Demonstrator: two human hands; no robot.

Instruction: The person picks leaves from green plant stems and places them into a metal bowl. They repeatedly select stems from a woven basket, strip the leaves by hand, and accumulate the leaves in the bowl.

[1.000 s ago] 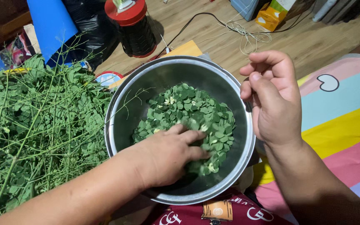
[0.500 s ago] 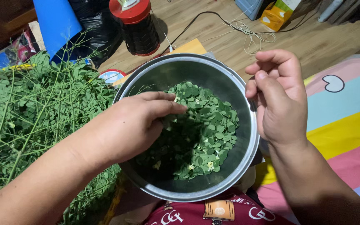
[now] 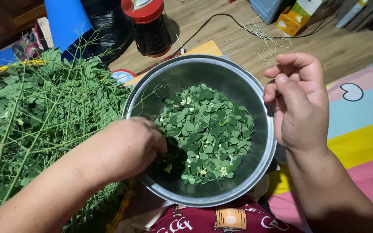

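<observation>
- 2 hands are at a steel bowl (image 3: 255,92) half filled with small round leaves (image 3: 208,131).
- Left hand (image 3: 124,149) has slid back from above the leaves toward the bowl's left rim; it now hangs over that edge, fingers curled down into the bowl. Whether they grip anything I cannot tell.
- Right hand (image 3: 301,105) has stayed at the right rim, loosely curled, thumb against the forefinger; nothing shows between them.
- Leaves that the left hand covered 0.5 s ago now lie in plain sight, heaped toward the bowl's right side.
- Leafy stalks (image 3: 44,125) remain piled on the floor, just left of the bowl.
- Behind the bowl stands a red-lidded jar (image 3: 147,26).
</observation>
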